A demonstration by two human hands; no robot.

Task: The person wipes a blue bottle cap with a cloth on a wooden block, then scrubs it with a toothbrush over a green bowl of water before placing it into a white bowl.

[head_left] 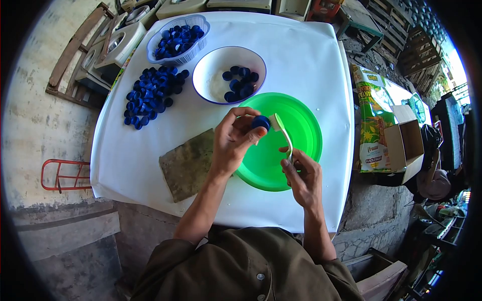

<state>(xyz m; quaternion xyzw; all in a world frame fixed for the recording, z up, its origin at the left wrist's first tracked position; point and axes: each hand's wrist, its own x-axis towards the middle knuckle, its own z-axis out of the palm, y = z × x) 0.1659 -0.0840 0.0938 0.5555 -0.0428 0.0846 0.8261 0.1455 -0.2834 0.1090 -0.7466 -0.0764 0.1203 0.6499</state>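
Between the thumb and fingers of my left hand [235,135] is a blue bottle cap [260,122]. My right hand [303,178] grips the handle of a pale green toothbrush [282,131], its white bristles right at the cap's edge. Both hands are over the green basin [314,131], which looks to hold some clear water. Behind it stands a white bowl [206,75] with a blue rim, with several blue caps [242,83] and some whitish, foamy stuff inside.
A heap of blue caps [150,95] lies on the white-covered table [301,50] at the left. Behind it is a light blue plastic basket [193,56] of more caps. A flat grey slab [187,163] lies left of the basin. An opened cardboard box [405,145] stands beyond the right edge.
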